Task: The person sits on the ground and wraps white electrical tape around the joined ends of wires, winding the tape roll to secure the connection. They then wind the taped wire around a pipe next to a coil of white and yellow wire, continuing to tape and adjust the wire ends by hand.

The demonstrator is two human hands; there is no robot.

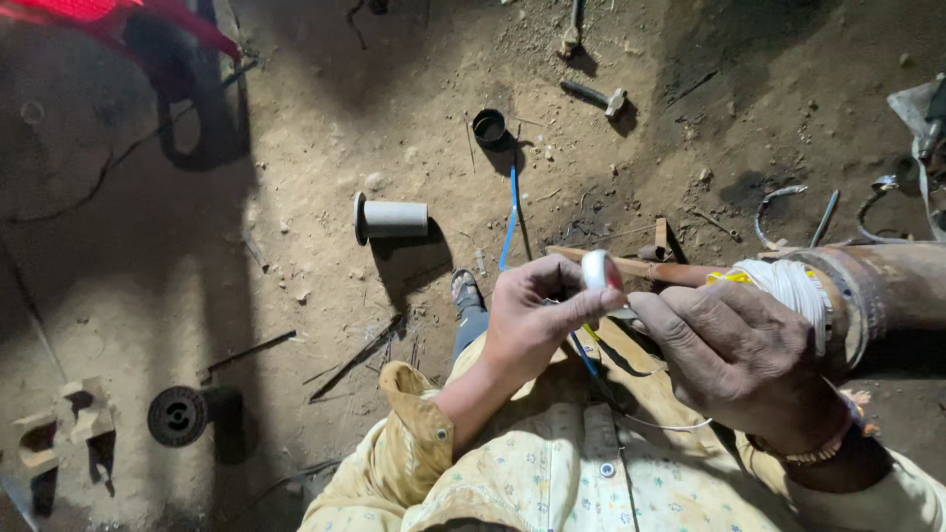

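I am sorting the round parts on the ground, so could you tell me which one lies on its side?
The white flanged tube lies on its side on the dirt. The small black cap stands open end up, and the dark ribbed disc lies flat.

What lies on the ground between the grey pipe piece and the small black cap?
In the head view, only bare sandy dirt with small pebbles lies between the grey pipe piece and the black cap. The blue wire runs just right of that stretch.

Single head-worn view, aimed steeply down from above. Close on both hands (631, 335) at lower right of frame; dirt floor (325, 296) farther off, filling the upper and left parts.
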